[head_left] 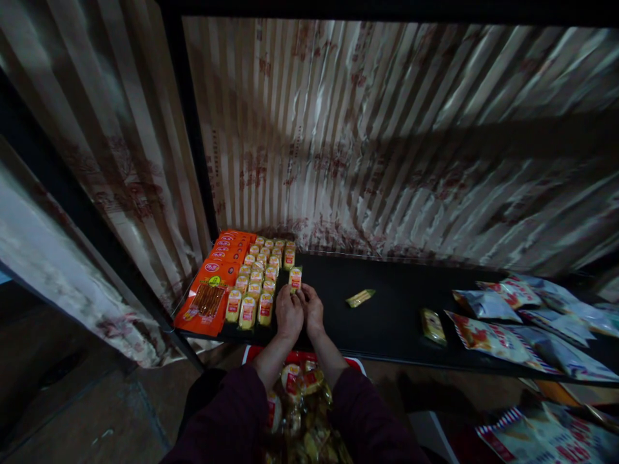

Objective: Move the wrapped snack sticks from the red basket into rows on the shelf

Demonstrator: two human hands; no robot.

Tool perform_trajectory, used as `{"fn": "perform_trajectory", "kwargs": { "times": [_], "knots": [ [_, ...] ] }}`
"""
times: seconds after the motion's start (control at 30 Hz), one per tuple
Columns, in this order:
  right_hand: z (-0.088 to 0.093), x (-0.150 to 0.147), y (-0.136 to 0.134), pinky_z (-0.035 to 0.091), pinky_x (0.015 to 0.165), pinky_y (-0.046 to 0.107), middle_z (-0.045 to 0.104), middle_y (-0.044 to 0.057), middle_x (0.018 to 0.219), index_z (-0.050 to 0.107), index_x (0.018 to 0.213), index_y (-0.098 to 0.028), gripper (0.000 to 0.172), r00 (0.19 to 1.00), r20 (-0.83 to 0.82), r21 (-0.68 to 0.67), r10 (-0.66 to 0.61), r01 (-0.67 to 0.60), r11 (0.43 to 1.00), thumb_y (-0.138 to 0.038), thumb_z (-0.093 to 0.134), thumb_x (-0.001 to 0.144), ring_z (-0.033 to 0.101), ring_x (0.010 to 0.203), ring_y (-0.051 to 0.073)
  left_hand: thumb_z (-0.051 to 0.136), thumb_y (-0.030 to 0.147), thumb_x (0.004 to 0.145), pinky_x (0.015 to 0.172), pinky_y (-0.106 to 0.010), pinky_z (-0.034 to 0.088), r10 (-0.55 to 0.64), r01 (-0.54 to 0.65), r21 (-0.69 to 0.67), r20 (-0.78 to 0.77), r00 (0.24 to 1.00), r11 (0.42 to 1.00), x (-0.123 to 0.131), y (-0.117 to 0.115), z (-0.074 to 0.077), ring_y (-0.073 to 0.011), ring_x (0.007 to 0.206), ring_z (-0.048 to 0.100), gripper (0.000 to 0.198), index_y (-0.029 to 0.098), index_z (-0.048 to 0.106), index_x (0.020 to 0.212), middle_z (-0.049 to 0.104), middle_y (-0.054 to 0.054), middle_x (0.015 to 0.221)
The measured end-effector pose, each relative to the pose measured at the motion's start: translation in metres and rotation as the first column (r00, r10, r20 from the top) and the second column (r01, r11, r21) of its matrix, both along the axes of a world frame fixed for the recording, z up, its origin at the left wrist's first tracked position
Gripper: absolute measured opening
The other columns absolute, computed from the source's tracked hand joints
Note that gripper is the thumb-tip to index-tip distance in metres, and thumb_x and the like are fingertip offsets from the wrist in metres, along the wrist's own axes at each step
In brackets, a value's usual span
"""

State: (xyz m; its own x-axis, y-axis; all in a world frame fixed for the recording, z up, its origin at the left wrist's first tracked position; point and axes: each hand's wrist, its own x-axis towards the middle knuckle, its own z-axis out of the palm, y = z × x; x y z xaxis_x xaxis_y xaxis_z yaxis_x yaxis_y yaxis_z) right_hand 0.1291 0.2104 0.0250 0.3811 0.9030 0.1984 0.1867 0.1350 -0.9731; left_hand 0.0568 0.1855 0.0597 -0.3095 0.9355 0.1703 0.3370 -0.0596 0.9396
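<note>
Both my hands meet over the black shelf, fingers closed on a small yellow snack packet (295,278) with a red and white label. My left hand (289,314) grips its lower left side and my right hand (312,308) its lower right; the packet's bottom end is hidden by the fingers. Just left of it stand rows of matching snack packets (256,287). Farther left lie overlapping orange bags (206,303) of brown stick snacks. Below my forearms, a red basket (356,365) holds many more yellow packets (312,381).
On the black shelf (387,322) a yellow packet (360,298) lies flat, with another packet (432,326) farther right. White and red snack bags (498,341) pile up at the right end. Black frame posts (193,129) and a striped curtain (338,142) close the back and left.
</note>
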Motion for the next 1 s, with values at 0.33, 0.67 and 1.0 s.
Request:
{"fn": "perform_trajectory", "kwargs": {
  "times": [0.33, 0.67, 1.0],
  "knots": [
    [0.008, -0.004, 0.023, 0.049, 0.079, 0.036, 0.07, 0.002, 0.081, 0.064, 0.092, -0.022, 0.032, 1.0, 0.011, -0.044, 0.026, -0.025, 0.999, -0.043, 0.056, 0.069, 0.063, 0.072, 0.02, 0.042, 0.019, 0.083, 0.105, -0.038, 0.035, 0.007, -0.007, -0.018, 0.017, 1.0, 1.0, 0.005, 0.027, 0.003, -0.023, 0.115, 0.053, 0.026, 0.015, 0.061, 0.1, 0.061, -0.015, 0.117],
    [-0.004, 0.0, 0.048, 0.048, 0.081, 0.032, 0.069, 0.003, 0.09, 0.065, 0.094, -0.021, 0.032, 0.984, 0.177, -0.042, -0.006, 0.013, 0.999, -0.03, 0.052, 0.067, 0.062, 0.082, 0.019, 0.036, 0.017, 0.085, 0.107, -0.035, 0.031, -0.042, 0.031, -0.111, -0.092, 0.995, 0.993, 0.004, 0.047, 0.012, -0.0215, 0.12, 0.049, 0.033, 0.01, 0.059, 0.108, 0.058, -0.016, 0.124],
    [-0.004, -0.005, 0.053, 0.047, 0.079, 0.032, 0.066, 0.004, 0.089, 0.064, 0.092, -0.019, 0.03, 0.96, 0.277, 0.015, -0.035, 0.032, 0.999, -0.028, 0.049, 0.067, 0.059, 0.083, 0.019, 0.034, 0.018, 0.087, 0.108, -0.035, 0.031, -0.054, 0.028, -0.159, -0.161, 0.985, 0.987, 0.006, 0.062, -0.001, -0.022, 0.123, 0.047, 0.035, 0.011, 0.058, 0.112, 0.058, -0.016, 0.124]
  ]
}}
